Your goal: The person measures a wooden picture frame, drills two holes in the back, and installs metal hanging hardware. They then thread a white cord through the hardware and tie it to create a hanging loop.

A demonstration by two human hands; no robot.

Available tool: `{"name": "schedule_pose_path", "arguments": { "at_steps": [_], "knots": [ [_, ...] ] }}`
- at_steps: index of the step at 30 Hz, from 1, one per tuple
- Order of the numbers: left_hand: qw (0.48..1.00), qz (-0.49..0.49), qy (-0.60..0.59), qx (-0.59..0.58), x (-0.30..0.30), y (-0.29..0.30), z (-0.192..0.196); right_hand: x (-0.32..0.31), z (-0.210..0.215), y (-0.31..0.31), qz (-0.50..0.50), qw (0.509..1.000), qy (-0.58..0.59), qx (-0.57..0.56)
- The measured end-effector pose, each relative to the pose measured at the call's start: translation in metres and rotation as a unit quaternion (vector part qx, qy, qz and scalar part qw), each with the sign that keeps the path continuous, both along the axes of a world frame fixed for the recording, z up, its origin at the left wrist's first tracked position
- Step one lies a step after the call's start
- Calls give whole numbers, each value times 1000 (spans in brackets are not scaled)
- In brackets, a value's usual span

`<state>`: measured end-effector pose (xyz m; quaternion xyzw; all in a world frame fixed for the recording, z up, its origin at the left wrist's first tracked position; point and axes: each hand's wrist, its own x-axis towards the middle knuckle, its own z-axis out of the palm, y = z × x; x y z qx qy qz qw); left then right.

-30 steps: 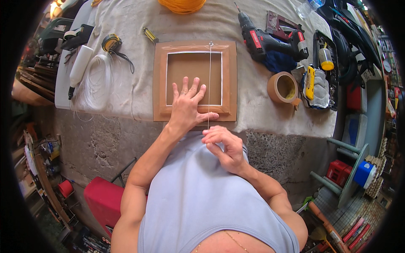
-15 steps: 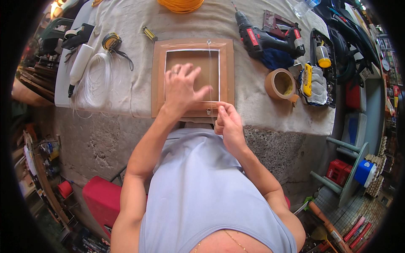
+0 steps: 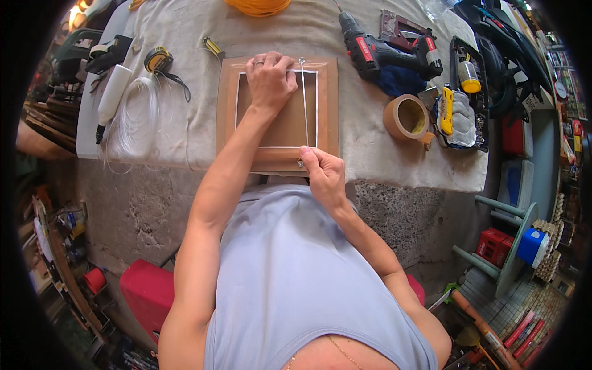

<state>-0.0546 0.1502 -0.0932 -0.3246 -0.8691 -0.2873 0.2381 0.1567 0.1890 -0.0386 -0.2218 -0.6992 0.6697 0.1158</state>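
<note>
A wooden picture frame [image 3: 329,111] lies back up on the cloth-covered table, with a brown panel [image 3: 274,126] inside its opening. My left hand [image 3: 270,83] grips the frame's far bar, its fingers curled over the bar. A thin pale line [image 3: 304,102] runs taut down the frame's right side from a small metal eyelet [image 3: 302,60] on the far bar. My right hand [image 3: 325,176] pinches this line between thumb and finger at the near bar. Beside that thumb sits a second metal eyelet [image 3: 301,163], partly covered by the hand.
Left on the table lie a coil of clear line [image 3: 137,117], a white bottle [image 3: 115,92] and a tape measure [image 3: 158,60]. A cordless drill [image 3: 382,52], a tape roll [image 3: 407,117] and a tool tray [image 3: 467,92] occupy the right. Orange cord [image 3: 258,6] lies beyond the frame.
My left hand has moved away from me, from above the opening with fingers spread to the far bar. The line has straightened, and my right hand has shifted slightly left.
</note>
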Motion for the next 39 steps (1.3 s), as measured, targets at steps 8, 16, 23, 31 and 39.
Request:
{"name": "schedule_pose_path", "arguments": {
  "at_steps": [8, 16, 23, 31, 39],
  "knots": [
    [999, 25, -1, -43, 3, -2, 1, 12, 0, -7, 21, 996, 44, 77],
    [1000, 14, 3, -17, 2, -2, 0, 23, 4, -13, 32, 995, 46, 88],
    [999, -12, -34, -1, -3, -6, -1, 18, -10, -13, 58, 997, 35, 49],
    [889, -35, -430, 154, 81, -30, 50, 20, 2, -2, 103, 995, 1, 18],
    [636, -97, -701, 308, 70, -49, 52, 22, 38, 24, 176, 967, -166, -79]
  ]
}}
